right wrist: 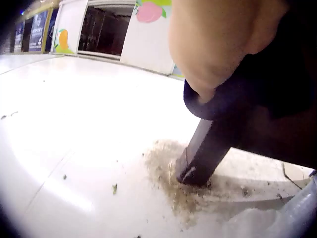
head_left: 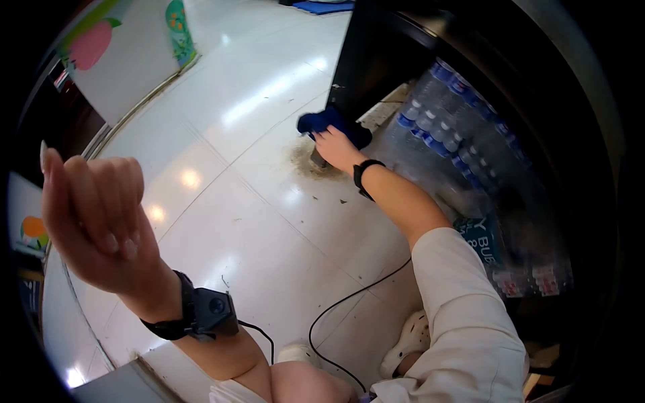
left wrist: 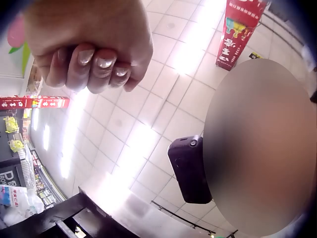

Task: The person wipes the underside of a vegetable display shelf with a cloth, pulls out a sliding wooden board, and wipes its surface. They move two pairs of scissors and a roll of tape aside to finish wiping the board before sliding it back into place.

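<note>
In the head view my right hand (head_left: 338,149) grips a dark blue cloth (head_left: 356,131) against the lower corner of a black cabinet (head_left: 363,57). The right wrist view shows that hand (right wrist: 218,44) with the cloth (right wrist: 210,105) just above a dark leg (right wrist: 200,156). Brown grime (right wrist: 166,171) surrounds the foot of the leg on the white floor. My left hand (head_left: 101,215) is raised at the left, fingers curled toward the palm and holding nothing; the left wrist view also shows this hand (left wrist: 94,44) with bent fingers.
Packs of plastic bottles (head_left: 437,127) stand right of my right arm. A black cable (head_left: 336,303) lies across the floor (head_left: 269,235) near a light clog shoe (head_left: 406,342). Painted white panels (head_left: 134,67) stand at the upper left. Small debris bits (right wrist: 115,188) dot the floor.
</note>
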Available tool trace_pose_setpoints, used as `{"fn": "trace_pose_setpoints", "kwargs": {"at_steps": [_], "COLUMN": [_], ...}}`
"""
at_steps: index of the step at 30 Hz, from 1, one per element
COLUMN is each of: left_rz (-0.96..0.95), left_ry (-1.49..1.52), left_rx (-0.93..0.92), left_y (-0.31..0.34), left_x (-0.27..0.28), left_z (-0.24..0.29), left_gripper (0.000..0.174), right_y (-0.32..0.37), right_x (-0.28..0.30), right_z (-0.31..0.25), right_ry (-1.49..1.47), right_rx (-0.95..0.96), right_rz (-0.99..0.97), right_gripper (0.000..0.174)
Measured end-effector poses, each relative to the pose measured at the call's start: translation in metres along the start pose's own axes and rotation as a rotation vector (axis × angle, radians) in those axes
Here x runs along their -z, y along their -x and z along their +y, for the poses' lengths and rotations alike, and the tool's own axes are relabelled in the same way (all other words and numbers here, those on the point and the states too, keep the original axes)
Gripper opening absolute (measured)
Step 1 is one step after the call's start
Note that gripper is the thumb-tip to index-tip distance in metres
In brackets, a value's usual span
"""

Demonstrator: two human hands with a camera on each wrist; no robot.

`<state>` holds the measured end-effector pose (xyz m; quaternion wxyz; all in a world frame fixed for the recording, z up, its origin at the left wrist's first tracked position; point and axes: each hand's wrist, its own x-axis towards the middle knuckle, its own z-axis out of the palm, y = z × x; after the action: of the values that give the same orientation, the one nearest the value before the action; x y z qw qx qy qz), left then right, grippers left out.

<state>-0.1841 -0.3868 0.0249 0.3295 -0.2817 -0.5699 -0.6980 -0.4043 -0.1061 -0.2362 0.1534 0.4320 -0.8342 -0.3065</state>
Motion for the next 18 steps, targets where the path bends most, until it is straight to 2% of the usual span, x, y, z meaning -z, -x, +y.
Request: {"fn": "trace_pose_setpoints", "kwargs": {"at_steps": [1, 2, 5, 10, 13, 15, 18], "left_rz": [0.008, 0.013, 0.039, 0.060, 0.066, 0.038, 0.078], "left_ry": [-0.002, -0.004, 0.096, 0.023, 0.059, 0.054, 0.077], "left_rx": [-0.001, -0.010, 0.004, 0.026, 0.030, 0.010, 0.053], "left_y": [0.000, -0.001, 0.000, 0.001, 0.000, -0.001, 0.000], "left_x": [0.001, 0.001, 0.000, -0.001, -0.004, -0.002, -0.009], "left_z": [0.000, 0.000, -0.002, -0.009, -0.015, -0.023, -0.027], "left_gripper": [0.052, 0.052, 0.051, 0.048, 0.047, 0.047, 0.047], "right_y": [0.000, 0.001, 0.002, 0.003, 0.022, 0.042, 0.070], "right_x": [-0.008, -0.019, -0.037, -0.053, -0.016, 0.001, 0.061], "right_z": [-0.007, -0.012, -0.032, -0.029, -0.001, 0.027, 0.064], "right_ry": [0.002, 0.036, 0.009, -0.045, -0.122, -0.191, -0.322], "right_rx": [0.023, 0.036, 0.083, 0.079, 0.002, -0.043, -0.233], "right_rz": [-0.035, 0.090, -0.052, 0.087, 0.153, 0.391, 0.492], "right_gripper": [0.025, 0.026, 0.025, 0.022, 0.023, 0.025, 0.033]}}
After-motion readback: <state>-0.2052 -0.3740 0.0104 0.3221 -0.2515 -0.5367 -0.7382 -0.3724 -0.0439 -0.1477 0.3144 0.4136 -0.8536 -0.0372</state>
